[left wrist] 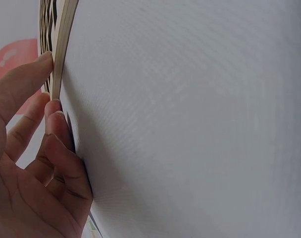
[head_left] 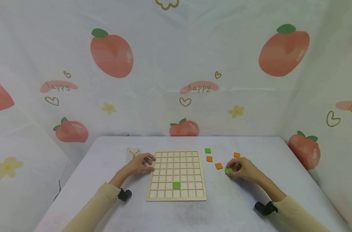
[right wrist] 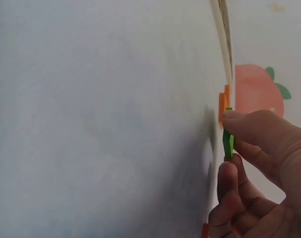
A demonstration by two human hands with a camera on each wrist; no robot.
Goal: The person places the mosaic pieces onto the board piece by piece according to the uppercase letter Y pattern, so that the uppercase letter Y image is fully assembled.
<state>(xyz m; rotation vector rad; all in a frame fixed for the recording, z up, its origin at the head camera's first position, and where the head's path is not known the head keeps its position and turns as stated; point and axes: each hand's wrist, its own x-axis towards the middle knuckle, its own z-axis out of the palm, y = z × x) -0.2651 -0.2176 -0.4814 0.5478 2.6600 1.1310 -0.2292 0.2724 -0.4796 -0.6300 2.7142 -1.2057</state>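
Note:
A wooden grid board (head_left: 184, 171) lies flat on the table, with one green square tile (head_left: 176, 185) in a cell of its second row from the front. My left hand (head_left: 139, 163) rests at the board's left edge, its thumb and fingertips touching the rim apart from each other. To the right of the board, my right hand (head_left: 245, 169) pinches another green tile (right wrist: 228, 141) between thumb and fingers. Orange tiles (head_left: 219, 166) lie loose near that hand, one of them (head_left: 237, 154) just beyond its fingers.
A small card with a coloured grid pattern (head_left: 132, 154) lies behind my left hand. Another green tile (head_left: 208, 150) and an orange tile (head_left: 209, 159) lie along the board's right side. A fruit-printed cloth (head_left: 152, 106) hangs behind the white table (head_left: 237, 206).

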